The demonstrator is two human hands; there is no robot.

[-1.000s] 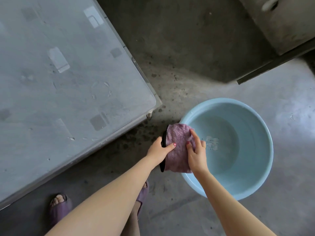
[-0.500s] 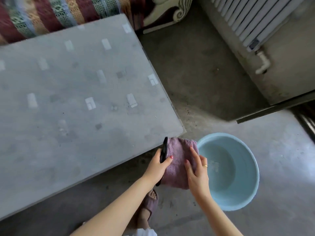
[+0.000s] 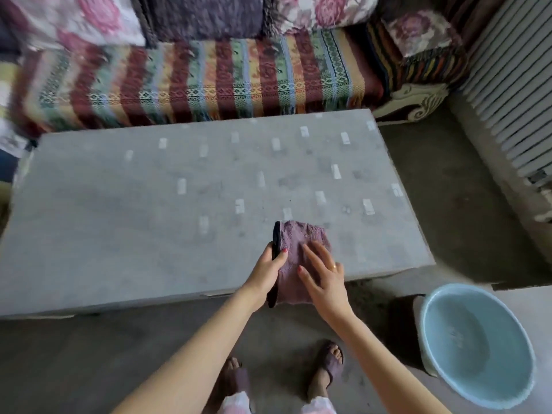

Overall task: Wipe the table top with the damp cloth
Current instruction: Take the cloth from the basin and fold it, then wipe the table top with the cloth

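cloth [image 3: 294,249] lies under right-hand fingers [image 3: 315,252], on table [image 3: 149,219].

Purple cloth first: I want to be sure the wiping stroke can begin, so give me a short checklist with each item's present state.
1. Purple cloth over the table top, near edge: ok.
2. Left hand grips the cloth's left edge: ok.
3. Right hand lies on the cloth, fingers straight: ok.
4. Cloth flat against the surface: cannot tell, its near end hangs past the edge.
5. Cloth damp: cannot tell.
6. Blue basin on the floor, apart from the table: ok.
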